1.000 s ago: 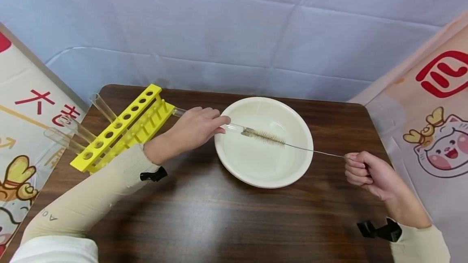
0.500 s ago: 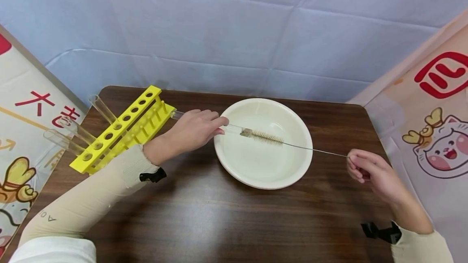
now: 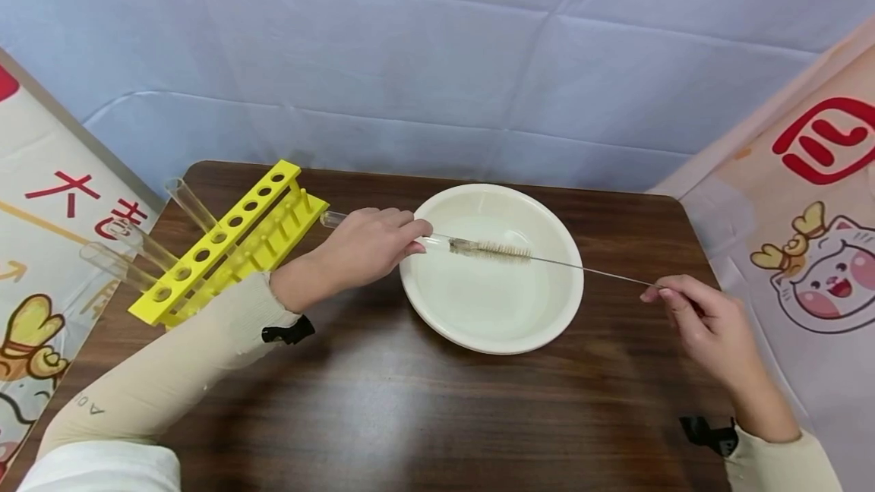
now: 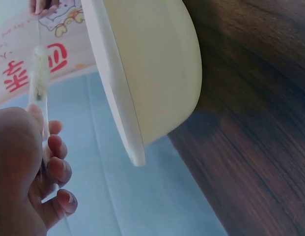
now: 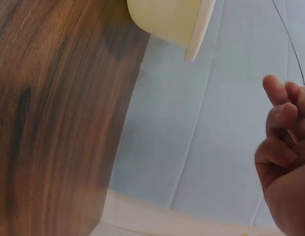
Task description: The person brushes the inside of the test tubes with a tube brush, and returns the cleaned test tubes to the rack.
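Note:
In the head view my left hand (image 3: 372, 245) grips a clear glass test tube (image 3: 437, 242) that lies nearly level, its mouth over the basin. A test tube brush (image 3: 502, 251) has its tip end inside that mouth, while most of its tan bristles show outside. Its thin wire handle runs right to my right hand (image 3: 711, 336), where thumb and fingers pinch the end. The white round basin (image 3: 488, 317) sits beneath the tube and brush. In the left wrist view, fingers curl round the tube (image 4: 44, 108). The wire (image 5: 290, 37) reaches the pinching fingertips in the right wrist view.
A yellow test tube rack (image 3: 210, 245) stands on the left of the dark wooden table (image 3: 410, 416). Three clear tubes, one of them here (image 3: 193, 203), lean in its holes. Pale cloth (image 3: 410, 59) hangs behind, with printed panels at both sides.
My right hand has shifted its grip on the wire, turning from a curled fist to a thumb-and-finger pinch. The brush and tube have barely moved.

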Demonstrator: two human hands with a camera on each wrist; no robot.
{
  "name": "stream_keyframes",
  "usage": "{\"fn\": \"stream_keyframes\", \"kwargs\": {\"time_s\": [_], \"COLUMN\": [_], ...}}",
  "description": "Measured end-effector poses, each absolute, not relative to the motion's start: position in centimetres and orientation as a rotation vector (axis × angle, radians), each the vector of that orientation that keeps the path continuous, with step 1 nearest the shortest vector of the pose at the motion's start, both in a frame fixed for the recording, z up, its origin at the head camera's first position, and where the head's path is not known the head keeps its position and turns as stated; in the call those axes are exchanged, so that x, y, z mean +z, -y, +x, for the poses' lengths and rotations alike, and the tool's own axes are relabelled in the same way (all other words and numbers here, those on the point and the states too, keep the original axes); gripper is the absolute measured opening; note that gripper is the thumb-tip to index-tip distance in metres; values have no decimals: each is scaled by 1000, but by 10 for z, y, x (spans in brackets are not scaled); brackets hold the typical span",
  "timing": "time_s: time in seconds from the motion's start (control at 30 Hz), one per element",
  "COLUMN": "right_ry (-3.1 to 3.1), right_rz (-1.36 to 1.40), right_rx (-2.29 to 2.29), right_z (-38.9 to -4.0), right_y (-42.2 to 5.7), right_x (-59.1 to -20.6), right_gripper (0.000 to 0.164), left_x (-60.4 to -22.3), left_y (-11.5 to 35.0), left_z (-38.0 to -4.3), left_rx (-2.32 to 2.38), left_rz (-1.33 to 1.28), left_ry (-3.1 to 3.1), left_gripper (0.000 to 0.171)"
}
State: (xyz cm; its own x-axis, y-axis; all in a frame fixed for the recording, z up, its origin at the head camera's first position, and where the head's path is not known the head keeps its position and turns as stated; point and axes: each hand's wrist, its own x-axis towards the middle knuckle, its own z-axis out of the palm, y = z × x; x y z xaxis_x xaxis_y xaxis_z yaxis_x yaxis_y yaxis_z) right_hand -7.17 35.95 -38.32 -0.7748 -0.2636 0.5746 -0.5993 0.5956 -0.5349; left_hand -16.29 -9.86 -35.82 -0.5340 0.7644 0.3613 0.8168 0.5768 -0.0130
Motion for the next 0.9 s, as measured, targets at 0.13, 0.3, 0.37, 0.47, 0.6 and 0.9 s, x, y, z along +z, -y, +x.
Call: {"fn": "stream_keyframes", "kwargs": {"time_s": [0.13,0.3,0.37,0.47,0.6,0.9], "right_ry": [2358,2420,2446,2472,2489,2487], "right_rz": [723,745,745,746,766,789], "right_rx": [929,869,864,861,879,961], "right_z": [-73,-72,-71,-69,-67,-71], "right_y": [-353,-342,-338,-331,-322,-299], "right_x": [-382,-381,-380,-379,-377,-373], "right_gripper": [17,15,17,22,26,30], "left_x": [-360,-360,-360,-361,-363,-363], "left_y": [96,92,91,89,87,76], "left_z": [-163,-163,-163,-163,-164,-161], "left_rx": [-214,-221,-227,-217,-200,-256], "left_rz": [-1294,-1298,-1299,-1306,-1317,-1376], "left_ry": [2476,2453,2450,2453,2458,2406], "left_gripper": [20,21,20,19,18,17]}}
